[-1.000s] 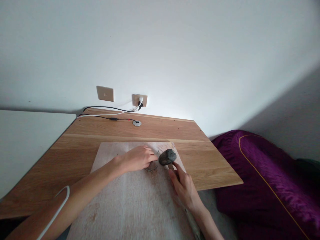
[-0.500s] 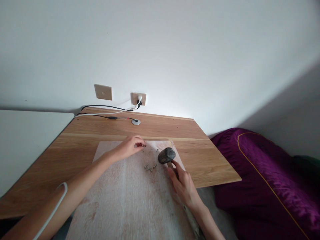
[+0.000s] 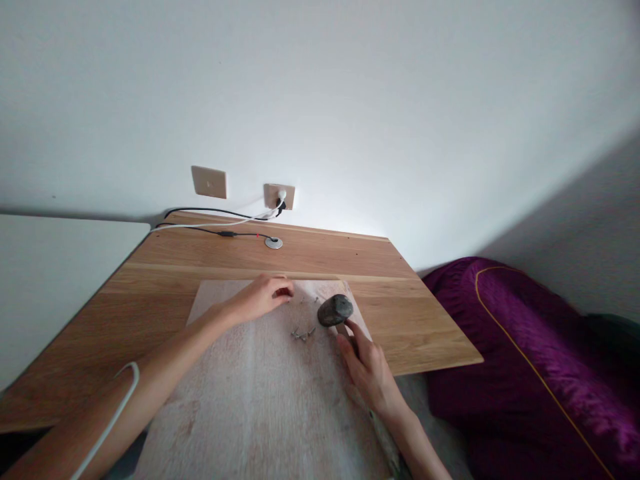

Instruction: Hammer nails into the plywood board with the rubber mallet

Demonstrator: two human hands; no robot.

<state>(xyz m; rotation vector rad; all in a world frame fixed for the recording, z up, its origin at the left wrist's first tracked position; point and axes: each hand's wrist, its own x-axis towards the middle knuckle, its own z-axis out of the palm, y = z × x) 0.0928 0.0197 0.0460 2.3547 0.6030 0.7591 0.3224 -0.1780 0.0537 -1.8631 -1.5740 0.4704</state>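
My right hand is wrapped round the handle of a mallet. The dark, dusty head hovers low over the right side of a whitish wooden board; part of the handle runs beneath my forearm. Near the board's far edge, my left hand has its thumb and fingertips drawn together in a pinch. What they hold, if anything, is hidden. Several loose small metal screws or nails lie in a little pile left of the mallet head. Another small fastener appears to stand in the board just behind the head.
Under the board is a wooden desk, its back edge along the white wall. Black and white cables run from the wall socket leftward, near a round metal grommet. A white panel stands left; purple fabric lies right.
Little differs. The left fingertips have shifted very slightly on the board, and the mallet stays at nearly the same spot. The whole view has moved a touch.
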